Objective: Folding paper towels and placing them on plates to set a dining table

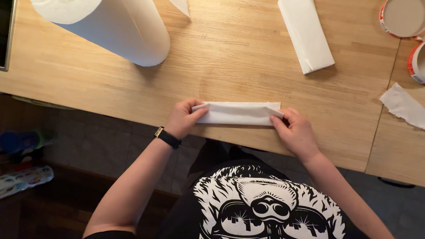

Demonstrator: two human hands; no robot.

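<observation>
Folded paper towel (238, 113) (pinched by both hands), paper roll (110, 26) behind

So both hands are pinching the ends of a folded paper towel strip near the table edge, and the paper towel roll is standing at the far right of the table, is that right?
Not quite. The paper towel roll is at the far left of the wooden table, not the right, as the head view shows. The rest holds: the left hand and right hand pinch the ends of the folded paper towel strip near the table edge.
</observation>
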